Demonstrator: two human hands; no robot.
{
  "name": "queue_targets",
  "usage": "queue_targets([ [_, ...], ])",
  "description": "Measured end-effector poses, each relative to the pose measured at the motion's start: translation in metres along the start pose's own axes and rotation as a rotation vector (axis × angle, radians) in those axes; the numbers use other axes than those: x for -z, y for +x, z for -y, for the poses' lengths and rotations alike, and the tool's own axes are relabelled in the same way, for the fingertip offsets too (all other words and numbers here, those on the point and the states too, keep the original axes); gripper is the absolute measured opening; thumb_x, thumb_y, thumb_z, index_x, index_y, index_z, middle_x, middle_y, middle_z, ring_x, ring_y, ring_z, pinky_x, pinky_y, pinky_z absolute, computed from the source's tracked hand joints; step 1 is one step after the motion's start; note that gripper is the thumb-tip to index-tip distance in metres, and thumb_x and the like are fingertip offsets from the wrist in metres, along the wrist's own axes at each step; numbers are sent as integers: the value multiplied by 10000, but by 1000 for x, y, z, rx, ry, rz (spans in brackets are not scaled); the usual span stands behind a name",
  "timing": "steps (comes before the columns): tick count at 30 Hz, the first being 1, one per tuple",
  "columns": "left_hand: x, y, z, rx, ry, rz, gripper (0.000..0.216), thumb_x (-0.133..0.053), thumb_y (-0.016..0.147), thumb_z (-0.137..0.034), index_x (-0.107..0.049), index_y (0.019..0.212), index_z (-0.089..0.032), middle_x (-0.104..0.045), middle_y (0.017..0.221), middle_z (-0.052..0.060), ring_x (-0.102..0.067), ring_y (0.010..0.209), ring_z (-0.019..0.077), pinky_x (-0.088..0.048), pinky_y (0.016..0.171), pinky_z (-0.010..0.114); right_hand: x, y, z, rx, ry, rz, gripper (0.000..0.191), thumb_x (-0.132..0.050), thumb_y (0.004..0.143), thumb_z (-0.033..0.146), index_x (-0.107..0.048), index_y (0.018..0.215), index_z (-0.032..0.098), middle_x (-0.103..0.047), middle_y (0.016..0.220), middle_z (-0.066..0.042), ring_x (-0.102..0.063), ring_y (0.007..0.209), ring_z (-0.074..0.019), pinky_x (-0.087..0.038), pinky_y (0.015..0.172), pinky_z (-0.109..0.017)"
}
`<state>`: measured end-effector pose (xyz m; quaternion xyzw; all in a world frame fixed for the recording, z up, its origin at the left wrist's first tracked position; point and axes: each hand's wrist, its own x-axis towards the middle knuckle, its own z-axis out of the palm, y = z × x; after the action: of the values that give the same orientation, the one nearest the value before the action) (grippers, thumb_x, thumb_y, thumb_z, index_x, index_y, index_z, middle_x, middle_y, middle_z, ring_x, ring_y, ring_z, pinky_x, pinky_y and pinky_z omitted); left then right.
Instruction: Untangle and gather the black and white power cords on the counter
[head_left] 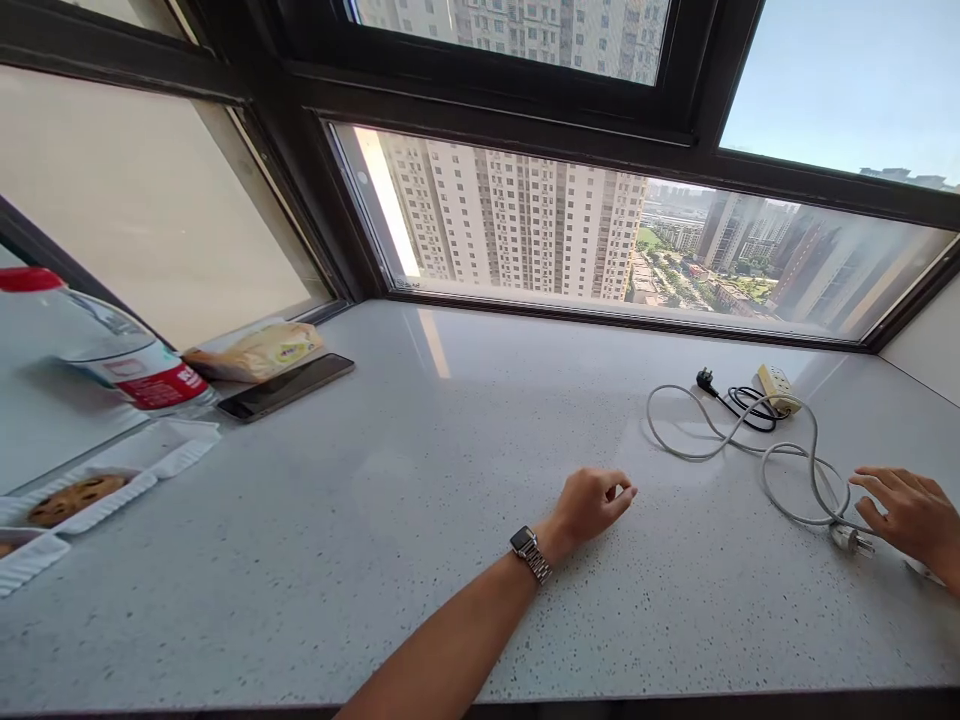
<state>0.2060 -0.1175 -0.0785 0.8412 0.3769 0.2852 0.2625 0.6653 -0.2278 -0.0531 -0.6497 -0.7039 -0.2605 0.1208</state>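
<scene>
Lower right, the right hand (911, 515) lies open, fingertips seemingly touching the grey cable (764, 468) near its plug (851, 540). The left hand (592, 500) rests loosely clenched, empty, at centre. Tugging could snag the loops and drag the power strip (778, 388).

Right hand (911, 515) near grey cable (814, 450); left hand (592, 500) on counter (420, 480).

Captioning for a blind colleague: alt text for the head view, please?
On a speckled grey window ledge, the right hand, fingers spread, is right next to the plug of a looped grey cable, while the left hand, wearing a metal watch, rests loosely curled mid-ledge. A phone, water bottle and cookies lie far left.
</scene>
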Motion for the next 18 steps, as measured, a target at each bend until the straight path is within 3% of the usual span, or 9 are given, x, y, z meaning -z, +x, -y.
queue_targets([
  [2,0,0,0,20,0,-6,249,-522,845,-308,-711,768,-165,-502,488,-33,-403,456,69,-266,484,199,-3,15,5,-158,-10,-131,260,-396,743,320,-649,711,269,-689,858,-111,-627,853,-374,-440,731,-521],
  [5,0,0,0,38,12,-16,260,-518,837,-325,-715,775,-165,-510,501,-27,-405,466,73,-260,490,204,1,43,24,-522,124,-407,248,-382,743,311,-626,743,268,-645,836,-145,-581,880,-405,-403,730,-545],
  [7,-1,0,0,37,23,-20,274,-514,834,-340,-716,772,-165,-520,515,-20,-414,476,76,-255,489,208,8,61,48,-721,307,-578,204,-423,734,313,-618,755,257,-621,819,-151,-565,832,-377,-408,678,-501],
  [9,-1,1,0,44,34,-27,284,-509,834,-345,-715,761,-165,-526,519,-16,-419,479,77,-250,488,211,15,72,81,-802,494,-676,139,-497,695,317,-602,717,229,-607,750,-120,-554,685,-304,-403,569,-420],
  [11,-1,1,0,57,43,-29,284,-504,836,-340,-715,758,-167,-527,514,-17,-421,478,78,-252,491,212,17,73,121,-687,659,-574,167,-523,722,338,-609,729,195,-582,637,-61,-525,564,-219,-391,517,-343],
  [14,-1,1,-1,74,55,-19,268,-514,832,-332,-718,767,-172,-535,516,-17,-428,481,81,-260,495,213,6,63,176,-305,636,-374,281,-482,826,362,-576,634,180,-516,521,-2,-453,462,-127,-353,488,-259],
  [16,0,1,-3,71,52,6,272,-516,836,-339,-720,774,-170,-540,519,-14,-428,474,82,-265,491,212,-6,57,198,-127,547,-295,389,-449,874,363,-502,536,178,-447,465,20,-380,416,-93,-302,453,-229],
  [18,2,1,-4,67,47,27,284,-514,842,-351,-720,775,-169,-538,514,-12,-426,465,84,-265,483,211,-16,54,204,-86,441,-282,464,-434,893,379,-432,477,174,-400,434,27,-325,391,-77,-254,423,-220],
])
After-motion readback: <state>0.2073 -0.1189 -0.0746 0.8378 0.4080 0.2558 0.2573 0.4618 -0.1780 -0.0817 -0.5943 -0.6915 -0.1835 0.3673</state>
